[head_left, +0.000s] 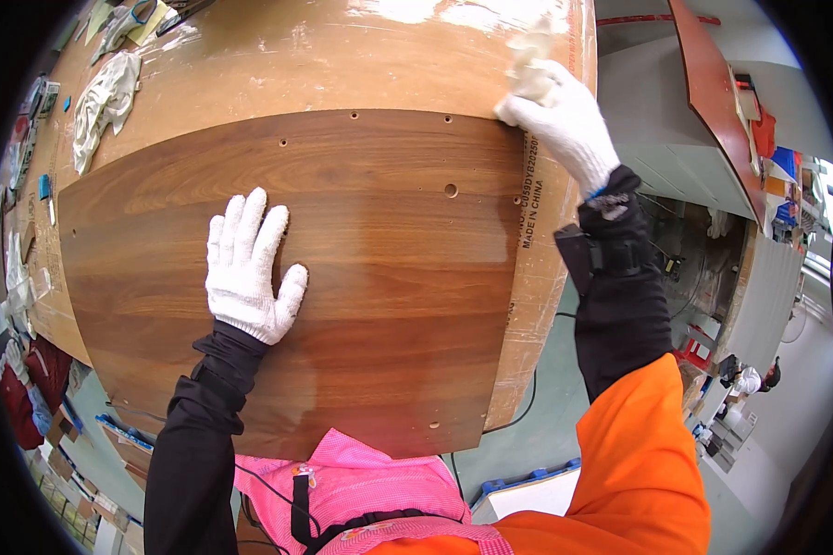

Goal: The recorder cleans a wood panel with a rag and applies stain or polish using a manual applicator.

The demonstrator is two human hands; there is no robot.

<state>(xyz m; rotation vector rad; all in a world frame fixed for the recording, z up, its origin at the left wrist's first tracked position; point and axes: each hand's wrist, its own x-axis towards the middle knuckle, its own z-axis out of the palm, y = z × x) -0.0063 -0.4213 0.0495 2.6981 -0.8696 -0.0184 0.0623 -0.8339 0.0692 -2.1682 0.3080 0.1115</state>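
A dark walnut-grained wooden panel (361,277) with several small drilled holes lies flat on a lighter worn workbench (324,65). My left hand (247,268), in a white knit glove, rests flat and spread on the panel's left half. My right hand (560,116), also gloved in white, grips a crumpled pale cloth (530,55) at the panel's far right corner, where the panel meets the bench's right edge.
White rags (102,102) and small tools lie at the bench's far left. To the right stand a grey machine surface (657,120) and a reddish board (713,83). A cable (518,407) hangs below the bench's right edge. Clutter lines the floor at left.
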